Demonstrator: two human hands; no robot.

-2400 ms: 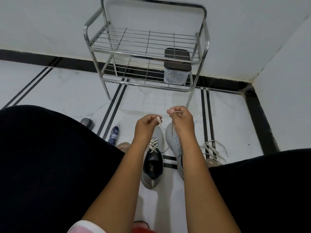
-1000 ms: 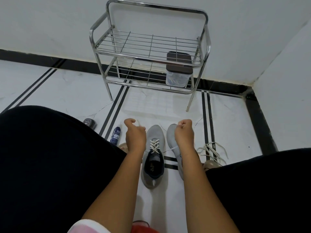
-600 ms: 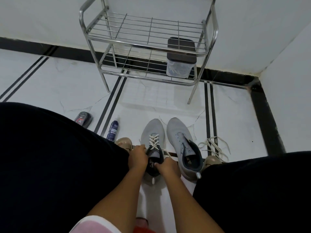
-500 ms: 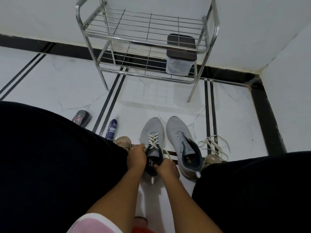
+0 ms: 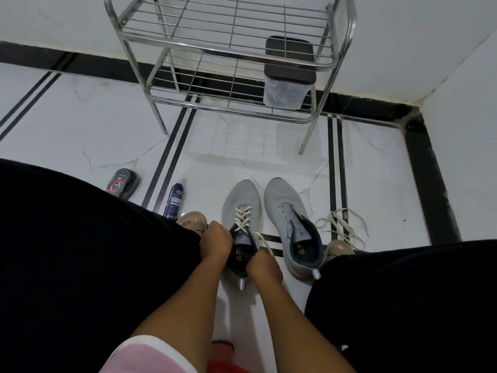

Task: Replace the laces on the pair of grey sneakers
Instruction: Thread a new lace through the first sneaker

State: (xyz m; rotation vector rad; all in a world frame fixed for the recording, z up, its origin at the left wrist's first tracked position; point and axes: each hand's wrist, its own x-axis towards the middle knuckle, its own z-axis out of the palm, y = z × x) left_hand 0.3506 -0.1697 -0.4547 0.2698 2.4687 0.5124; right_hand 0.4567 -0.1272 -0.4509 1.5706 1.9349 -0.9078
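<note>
head view: both grey sneakers sit side by side on the floor [image 5: 376, 179], between the person's knees.
laced sneaker [image 5: 240, 208]: cream lace [image 5: 242, 219] runs partway up, ends loose.
unlaced sneaker [image 5: 289, 211]: bare eyelets; spare laces [image 5: 340, 224] lie just beside it.
left hand [image 5: 216, 243]: grip at the collar, can't tell how the fingers sit.
right hand [image 5: 265, 267]: same deal, fingers hidden.
handling: probably light, soft upper, floppy lace, so I'd hold the collar and pinch the lace tips.

Two sneakers [image 5: 242, 211] [image 5: 290, 219], two hands [image 5: 216, 244] [image 5: 265, 267]
</note>
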